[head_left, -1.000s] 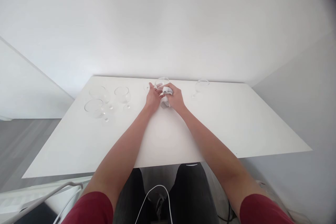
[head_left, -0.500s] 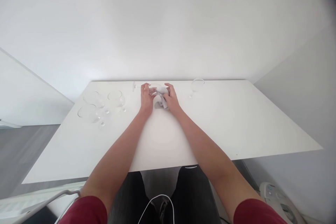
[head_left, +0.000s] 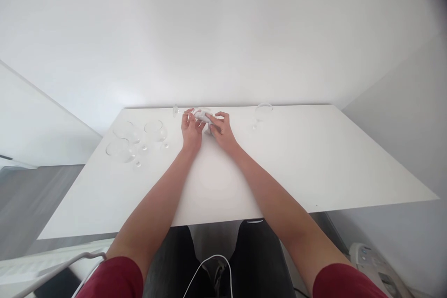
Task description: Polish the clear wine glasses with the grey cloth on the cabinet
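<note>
White, plain wall [head_left: 223, 32] rises behind a long, smooth white tabletop [head_left: 296, 163], at which one person sits. Near its far edge, slightly left of the middle, the person's left hand [head_left: 192, 132] is closed around a clear stemmed glass with a round bowl [head_left: 201, 112], gripping it by the lower bowl. This glass is tipped on its side, its foot pointing left and its mouth facing the right hand [head_left: 224, 134]. That hand has its fingers bent around a soft pale-grey cloth [head_left: 207, 130], pressed to the bowl at its mouth; how far the cloth goes inside is hard to tell. The two hands are close together, with the bowl and cloth between them.

Left of the hands, three clear round-bowled stemmed glasses [head_left: 155, 131] stand upright in a loose cluster, near one another. To the right of the hands, a single clear stemmed glass [head_left: 264, 112] stands upright near the far edge, apart from the rest.

Nearer the viewer are short dark-red sleeves [head_left: 115, 277] and dark trousers [head_left: 260, 260], with a thin white cable [head_left: 218, 255] looping between the knees. Grey wood-look flooring [head_left: 52, 195] shows at the left, and a whitish appliance [head_left: 372, 265] at the lower right.
</note>
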`<state>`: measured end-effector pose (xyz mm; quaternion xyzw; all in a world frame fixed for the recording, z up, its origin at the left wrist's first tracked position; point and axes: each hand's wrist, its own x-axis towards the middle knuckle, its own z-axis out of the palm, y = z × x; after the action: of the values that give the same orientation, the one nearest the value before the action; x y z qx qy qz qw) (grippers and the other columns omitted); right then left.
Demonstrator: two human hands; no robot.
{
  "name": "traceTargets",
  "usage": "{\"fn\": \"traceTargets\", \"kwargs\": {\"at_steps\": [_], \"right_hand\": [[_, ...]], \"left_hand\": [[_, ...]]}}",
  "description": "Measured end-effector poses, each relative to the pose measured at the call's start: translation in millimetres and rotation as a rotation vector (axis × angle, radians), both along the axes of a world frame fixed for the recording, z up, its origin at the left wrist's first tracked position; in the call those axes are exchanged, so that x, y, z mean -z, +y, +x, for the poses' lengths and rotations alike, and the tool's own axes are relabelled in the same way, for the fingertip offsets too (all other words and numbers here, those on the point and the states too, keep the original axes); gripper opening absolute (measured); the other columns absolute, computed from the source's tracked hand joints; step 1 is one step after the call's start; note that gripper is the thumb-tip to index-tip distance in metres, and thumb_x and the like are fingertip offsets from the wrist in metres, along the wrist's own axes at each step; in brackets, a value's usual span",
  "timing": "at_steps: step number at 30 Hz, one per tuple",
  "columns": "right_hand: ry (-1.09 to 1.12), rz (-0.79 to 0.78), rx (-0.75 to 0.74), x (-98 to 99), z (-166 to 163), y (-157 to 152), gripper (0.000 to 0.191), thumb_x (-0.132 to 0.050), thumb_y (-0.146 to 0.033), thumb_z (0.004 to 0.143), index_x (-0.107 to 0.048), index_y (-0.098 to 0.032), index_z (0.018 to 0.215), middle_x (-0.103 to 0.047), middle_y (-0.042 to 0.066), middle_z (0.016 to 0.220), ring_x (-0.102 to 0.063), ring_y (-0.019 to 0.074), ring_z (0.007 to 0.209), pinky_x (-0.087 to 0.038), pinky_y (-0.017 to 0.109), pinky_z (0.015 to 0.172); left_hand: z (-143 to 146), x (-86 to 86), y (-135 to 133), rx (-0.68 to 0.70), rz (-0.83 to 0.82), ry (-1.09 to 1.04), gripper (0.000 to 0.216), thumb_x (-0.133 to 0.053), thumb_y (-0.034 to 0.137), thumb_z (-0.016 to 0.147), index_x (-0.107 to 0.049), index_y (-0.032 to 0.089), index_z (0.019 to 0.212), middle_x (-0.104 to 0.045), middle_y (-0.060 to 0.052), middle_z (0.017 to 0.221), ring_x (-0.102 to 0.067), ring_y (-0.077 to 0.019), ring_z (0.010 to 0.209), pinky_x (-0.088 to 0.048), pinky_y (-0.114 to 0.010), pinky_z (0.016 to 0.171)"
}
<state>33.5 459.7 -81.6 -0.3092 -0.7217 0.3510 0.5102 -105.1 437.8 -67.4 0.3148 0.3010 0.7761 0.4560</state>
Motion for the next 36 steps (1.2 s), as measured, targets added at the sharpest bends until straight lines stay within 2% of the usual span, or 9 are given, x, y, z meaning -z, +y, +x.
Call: {"fn": "traceTargets", "kwargs": {"at_steps": [5,11,14,17,20,23,29,33,36], "right_hand": [[0.125,0.019,0.123,-5.5,-0.3,-6.5,0.034,-0.062,-0.037,0.098,-0.074,-0.030,0.129,-0.066,0.007,0.123,-0.063,0.0231,0.110,-0.053,0.039,0.101],[0.003,-0.185,-0.194,-14.1,2.3,-15.5,0.059,-0.066,-0.027,0.091,-0.055,-0.036,0.149,-0.069,0.001,0.125,-0.062,0.0158,0.080,-0.057,0.036,0.082],[0.152,-0.345,-0.298,-19.0,2.6,-20.4,0.060,-0.071,-0.029,0.088,-0.055,-0.035,0.146,-0.069,0.000,0.103,-0.052,0.0115,0.060,-0.055,0.032,0.064],[0.384,-0.613,-0.445,-24.8,7.3,-24.3,0.053,-0.074,-0.026,0.084,-0.061,-0.030,0.136,-0.056,-0.007,0.075,-0.031,0.0078,0.047,-0.045,0.027,0.052],[0.530,-0.771,-0.563,-27.8,11.8,-25.8,0.043,-0.076,-0.028,0.083,-0.066,-0.026,0.124,-0.049,-0.008,0.071,-0.021,0.0061,0.047,-0.036,0.023,0.047],[0.550,-0.728,-0.472,-24.8,9.4,-22.8,0.038,-0.078,-0.038,0.085,-0.067,-0.026,0.119,-0.050,-0.008,0.071,-0.023,0.0055,0.047,-0.036,0.023,0.046],[0.228,-0.420,-0.124,-14.6,-2.5,-17.2,0.054,-0.080,-0.043,0.083,-0.065,-0.029,0.133,-0.064,-0.004,0.081,-0.047,0.0089,0.054,-0.047,0.025,0.052],[0.437,-0.627,-0.322,-17.8,0.6,-19.8,0.043,-0.080,-0.041,0.082,-0.068,-0.025,0.120,-0.054,-0.007,0.071,-0.033,0.0067,0.047,-0.049,0.026,0.053],[0.588,-0.707,-0.414,-19.9,3.7,-19.2,0.034,-0.079,-0.040,0.084,-0.069,-0.025,0.111,-0.057,-0.005,0.080,-0.029,0.0057,0.049,-0.049,0.025,0.055]], "left_hand": [[3.1,0.1,-0.5,0.038,0.033,0.047,0.035,-0.070,0.058,0.092,-0.065,0.030,0.112,-0.069,-0.006,0.121,-0.072,-0.0193,0.103,-0.059,-0.034,0.090],[3.3,-0.4,-3.7,0.073,0.088,0.068,0.032,-0.067,0.055,0.095,-0.067,0.029,0.112,-0.068,-0.007,0.125,-0.069,-0.0248,0.120,-0.058,-0.039,0.099],[3.4,-3.9,-6.4,0.156,0.102,0.083,0.032,-0.064,0.055,0.097,-0.067,0.030,0.117,-0.067,-0.008,0.131,-0.067,-0.0271,0.124,-0.056,-0.042,0.102],[3.1,-7.7,-8.0,0.254,0.151,0.106,0.037,-0.066,0.054,0.096,-0.068,0.028,0.121,-0.066,-0.010,0.136,-0.065,-0.0305,0.129,-0.053,-0.045,0.106],[2.6,-7.6,-6.5,0.252,0.162,0.113,0.040,-0.066,0.055,0.096,-0.067,0.030,0.128,-0.065,-0.011,0.141,-0.063,-0.0293,0.130,-0.052,-0.044,0.107],[3.6,-2.4,-3.1,0.154,0.063,0.168,0.040,-0.068,0.053,0.095,-0.069,0.031,0.128,-0.066,-0.009,0.141,-0.065,-0.0257,0.125,-0.054,-0.039,0.101],[4.3,6.2,1.1,0.141,-0.043,0.167,0.046,-0.077,0.052,0.089,-0.072,0.023,0.124,-0.073,-0.010,0.122,-0.070,-0.0228,0.109,-0.057,-0.037,0.096],[1.0,2.7,1.1,0.213,0.009,0.149,0.048,-0.087,0.046,0.080,-0.073,0.021,0.118,-0.072,-0.012,0.128,-0.067,-0.0252,0.119,-0.055,-0.036,0.099],[1.0,0.1,-0.1,0.234,0.033,0.167,0.053,-0.087,0.047,0.079,-0.072,0.024,0.124,-0.070,-0.011,0.133,-0.066,-0.0259,0.123,-0.054,-0.036,0.100]]}}
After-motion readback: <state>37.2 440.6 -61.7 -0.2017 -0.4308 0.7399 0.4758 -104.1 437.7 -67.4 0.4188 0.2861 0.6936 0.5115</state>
